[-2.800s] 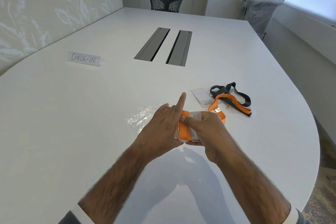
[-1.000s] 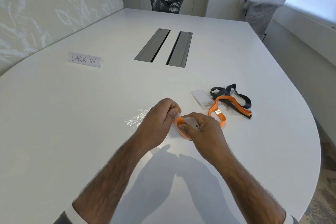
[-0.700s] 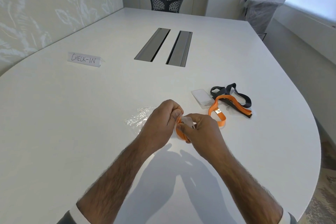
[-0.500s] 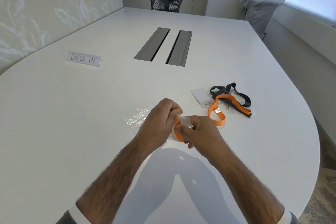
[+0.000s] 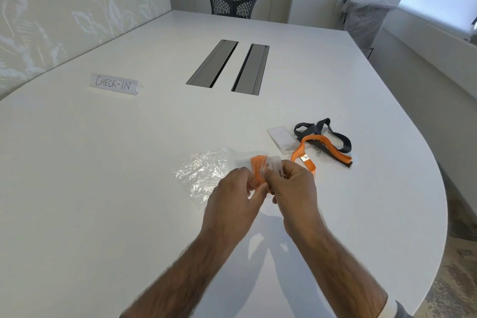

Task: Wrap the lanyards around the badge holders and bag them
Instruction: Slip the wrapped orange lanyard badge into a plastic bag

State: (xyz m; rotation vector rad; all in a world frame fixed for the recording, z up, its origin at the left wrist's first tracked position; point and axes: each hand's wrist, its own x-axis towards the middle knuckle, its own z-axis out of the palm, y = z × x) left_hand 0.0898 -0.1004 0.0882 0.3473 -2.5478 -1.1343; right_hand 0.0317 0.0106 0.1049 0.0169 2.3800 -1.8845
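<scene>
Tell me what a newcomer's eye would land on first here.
The left hand and right hand pinch a clear badge holder wound with a bright orange lanyard, near the middle of the white table. A crumpled clear bag lies just left of them. To the right, a loose orange strap and a dark strap lie overlapping beside a second holder.

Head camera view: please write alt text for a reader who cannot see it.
The left hand and right hand hold a clear badge holder wrapped in an orange lanyard over a white table. A clear bag lies left of them; a second badge holder, a loose orange lanyard and a dark lanyard lie to the right.
</scene>
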